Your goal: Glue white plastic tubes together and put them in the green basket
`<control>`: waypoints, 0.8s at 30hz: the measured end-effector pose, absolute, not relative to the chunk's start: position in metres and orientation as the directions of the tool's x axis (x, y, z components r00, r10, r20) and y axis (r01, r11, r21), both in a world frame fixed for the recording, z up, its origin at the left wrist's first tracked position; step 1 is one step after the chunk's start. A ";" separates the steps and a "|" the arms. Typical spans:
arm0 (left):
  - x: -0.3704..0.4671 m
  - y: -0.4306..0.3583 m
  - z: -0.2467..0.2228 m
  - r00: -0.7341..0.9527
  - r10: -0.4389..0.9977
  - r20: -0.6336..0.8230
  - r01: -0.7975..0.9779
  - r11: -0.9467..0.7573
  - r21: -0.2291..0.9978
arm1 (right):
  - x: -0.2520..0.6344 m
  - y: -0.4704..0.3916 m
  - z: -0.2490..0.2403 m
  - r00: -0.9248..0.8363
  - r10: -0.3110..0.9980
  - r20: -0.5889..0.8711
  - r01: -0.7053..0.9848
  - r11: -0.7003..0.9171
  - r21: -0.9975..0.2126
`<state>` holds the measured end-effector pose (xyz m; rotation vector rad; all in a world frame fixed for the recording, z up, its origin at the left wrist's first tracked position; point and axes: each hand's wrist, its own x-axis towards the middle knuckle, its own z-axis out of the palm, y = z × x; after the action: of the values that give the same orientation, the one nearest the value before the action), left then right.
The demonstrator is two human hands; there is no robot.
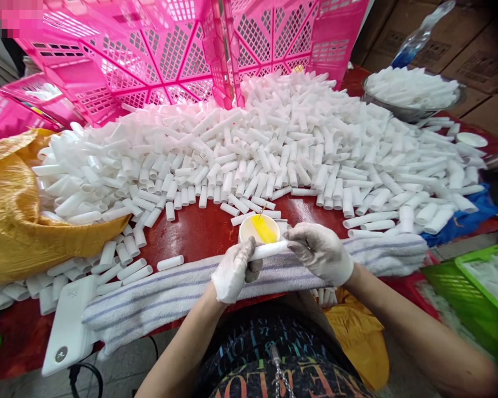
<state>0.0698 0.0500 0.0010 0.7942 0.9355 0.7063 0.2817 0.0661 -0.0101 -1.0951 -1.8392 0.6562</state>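
Note:
A white plastic tube [269,251] is held level between my two gloved hands, above the striped towel. The fingers of my left hand [235,271] close round its left end. My right hand [320,251] pinches the right end. Both white gloves have grey stains on the fingers. Just beyond the tube stands a small white bowl [245,231] with something yellow [265,229] and a thin stick in it. Behind the bowl lies a large heap of similar white tubes [249,149] on the red table [170,235].
Pink crates [161,50] stand behind the heap. A yellow sack [45,232] is at the left, near a white power bank [68,326]. The striped towel [166,298] lies along the front edge. A metal bowl of tubes [413,113] stands back right, a green basket [460,282] at right.

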 end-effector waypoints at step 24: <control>0.133 0.036 0.024 0.183 0.934 -0.306 0.397 0.214 0.892 | 0.276 0.026 0.016 -0.019 0.813 0.583 0.727 0.411 -0.550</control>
<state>0.1328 0.0360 0.0238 1.3692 1.4022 0.6255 0.2761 0.0259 0.0159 -1.3391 -1.7646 0.1188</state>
